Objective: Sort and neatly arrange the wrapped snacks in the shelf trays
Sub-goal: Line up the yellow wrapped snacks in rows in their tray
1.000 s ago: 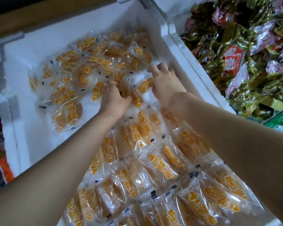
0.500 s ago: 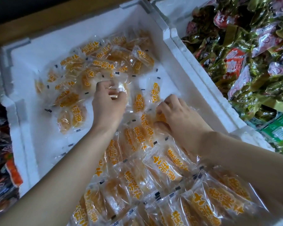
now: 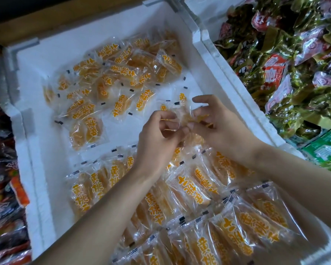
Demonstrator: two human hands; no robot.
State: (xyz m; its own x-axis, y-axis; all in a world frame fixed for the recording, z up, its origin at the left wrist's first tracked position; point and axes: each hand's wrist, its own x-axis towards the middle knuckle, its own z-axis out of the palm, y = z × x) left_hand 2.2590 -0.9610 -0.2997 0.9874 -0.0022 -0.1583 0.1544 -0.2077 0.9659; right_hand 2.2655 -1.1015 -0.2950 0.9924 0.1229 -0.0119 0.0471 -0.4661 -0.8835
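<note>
Currently, over the middle of the white foam tray (image 3: 36, 169), left hand (image 3: 157, 138) and right hand (image 3: 218, 129), fingers curled, pinch one clear-wrapped orange snack (image 3: 185, 117) between them, with loose far pile (image 3: 122, 73) and nearer rows (image 3: 199, 188) below.

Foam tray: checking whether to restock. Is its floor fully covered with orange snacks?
No, bare floor of the foam tray shows at its left and between two groups of orange snacks.
</note>
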